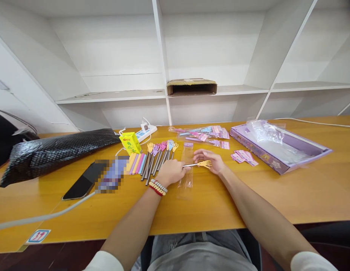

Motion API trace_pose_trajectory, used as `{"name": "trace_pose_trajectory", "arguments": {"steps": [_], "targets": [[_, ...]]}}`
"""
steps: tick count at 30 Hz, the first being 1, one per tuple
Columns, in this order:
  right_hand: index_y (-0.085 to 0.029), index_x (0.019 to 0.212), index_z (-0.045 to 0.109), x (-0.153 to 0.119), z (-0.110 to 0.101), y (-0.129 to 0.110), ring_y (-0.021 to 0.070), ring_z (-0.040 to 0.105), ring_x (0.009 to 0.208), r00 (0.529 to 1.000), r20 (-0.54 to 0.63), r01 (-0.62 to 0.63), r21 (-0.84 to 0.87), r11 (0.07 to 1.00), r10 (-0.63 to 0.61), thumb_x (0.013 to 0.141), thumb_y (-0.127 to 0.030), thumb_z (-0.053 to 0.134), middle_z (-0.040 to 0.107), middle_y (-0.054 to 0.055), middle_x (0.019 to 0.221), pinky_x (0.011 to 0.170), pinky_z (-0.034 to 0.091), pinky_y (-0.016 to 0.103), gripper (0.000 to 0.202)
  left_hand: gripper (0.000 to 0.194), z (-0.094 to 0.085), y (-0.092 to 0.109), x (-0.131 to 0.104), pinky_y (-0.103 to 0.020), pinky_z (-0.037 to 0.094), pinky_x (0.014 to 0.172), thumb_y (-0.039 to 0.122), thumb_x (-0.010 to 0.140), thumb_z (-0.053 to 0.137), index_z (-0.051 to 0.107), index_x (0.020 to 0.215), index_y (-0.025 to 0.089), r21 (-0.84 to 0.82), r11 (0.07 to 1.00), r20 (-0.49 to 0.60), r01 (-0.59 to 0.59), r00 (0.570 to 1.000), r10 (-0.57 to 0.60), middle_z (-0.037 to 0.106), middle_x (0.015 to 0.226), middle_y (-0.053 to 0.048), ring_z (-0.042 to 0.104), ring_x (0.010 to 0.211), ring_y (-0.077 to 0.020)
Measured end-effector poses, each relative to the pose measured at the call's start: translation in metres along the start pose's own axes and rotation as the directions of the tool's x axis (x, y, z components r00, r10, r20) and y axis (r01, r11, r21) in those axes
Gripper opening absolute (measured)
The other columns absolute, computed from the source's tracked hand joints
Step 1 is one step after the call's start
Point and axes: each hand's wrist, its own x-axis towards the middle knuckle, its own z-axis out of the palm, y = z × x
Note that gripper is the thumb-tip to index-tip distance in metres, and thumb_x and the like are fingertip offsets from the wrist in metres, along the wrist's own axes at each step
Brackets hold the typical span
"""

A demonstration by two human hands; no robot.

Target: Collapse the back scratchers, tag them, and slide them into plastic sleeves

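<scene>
My left hand, with beaded bracelets at the wrist, is closed around the metal rod of a back scratcher. Its yellow claw head points right, toward my right hand. That hand is open, fingers loosely curved and palm facing the claw; whether they touch I cannot tell. Beneath the scratcher lies a clear plastic sleeve with a purple header. Left of my hands, several back scratchers with coloured claws and metal rods lie side by side. Beyond them is a row of pastel handle tubes.
Bagged scratchers lie at the back, with small pink cards nearer. A purple box tray stands right. On the left are a yellow carton, power strip, phone, black wrapped parcel and white cable.
</scene>
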Motion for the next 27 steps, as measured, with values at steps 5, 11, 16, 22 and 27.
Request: {"name": "trace_pose_trajectory", "arguments": {"steps": [5, 11, 16, 22, 27], "targets": [[-0.015, 0.092, 0.062, -0.001, 0.0, 0.0, 0.0198, 0.057, 0.075, 1.0, 0.02, -0.019, 0.033, 0.999, 0.019, 0.073, -0.035, 0.051, 0.063, 0.011, 0.087, 0.058, 0.046, 0.031, 0.031, 0.052, -0.003, 0.004, -0.001, -0.033, 0.041, 0.065, 0.051, 0.087, 0.024, 0.063, 0.088, 0.017, 0.011, 1.0, 0.041, 0.015, 0.999, -0.015, 0.064, 0.078, -0.012, 0.061, 0.075, -0.0248], [-0.015, 0.095, 0.061, -0.003, 0.004, -0.006, 0.0201, 0.057, 0.076, 0.997, 0.067, -0.026, -0.016, 1.0, 0.027, 0.071, -0.035, 0.053, 0.062, 0.01, 0.089, 0.056, 0.047, 0.031, 0.032, 0.053, -0.001, 0.005, -0.003, -0.031, 0.041, 0.064, 0.051, 0.087, 0.023, 0.063, 0.084, 0.016, -0.056, 0.998, 0.091, -0.004, 0.996, 0.009, 0.063, 0.08, -0.012, 0.061, 0.075, -0.0234], [-0.015, 0.093, 0.061, -0.004, 0.009, -0.011, 0.0177, 0.058, 0.069, 0.996, 0.091, 0.009, -0.092, 0.996, 0.0, 0.069, -0.031, 0.057, 0.063, 0.008, 0.084, 0.057, 0.047, 0.03, 0.029, 0.051, 0.003, 0.005, -0.002, -0.031, 0.04, 0.063, 0.05, 0.087, 0.023, 0.062, 0.082, 0.016, -0.108, 0.994, 0.114, -0.001, 0.993, 0.013, 0.063, 0.08, -0.012, 0.06, 0.074, -0.0221], [-0.016, 0.087, 0.061, -0.001, 0.008, -0.011, 0.0173, 0.058, 0.062, 0.997, -0.044, 0.062, -0.084, 0.994, -0.066, 0.068, -0.031, 0.059, 0.063, 0.006, 0.077, 0.051, 0.047, 0.031, 0.024, 0.046, 0.009, 0.006, 0.002, -0.031, 0.04, 0.062, 0.048, 0.088, 0.023, 0.058, 0.087, 0.018, -0.04, 0.999, 0.012, -0.019, 1.0, 0.019, 0.063, 0.077, -0.01, 0.06, 0.073, -0.0232], [-0.016, 0.076, 0.061, 0.008, -0.006, -0.003, 0.0141, 0.056, 0.055, 0.909, -0.384, 0.126, -0.117, 0.985, -0.162, 0.068, -0.036, 0.06, 0.062, 0.004, 0.065, 0.049, 0.044, 0.026, 0.022, 0.041, 0.006, 0.011, 0.003, -0.029, 0.039, 0.063, 0.048, 0.089, 0.025, 0.055, 0.093, 0.022, -0.09, 0.996, -0.062, -0.025, 0.998, 0.02, 0.062, 0.076, -0.005, 0.059, 0.071, -0.0203]]}}
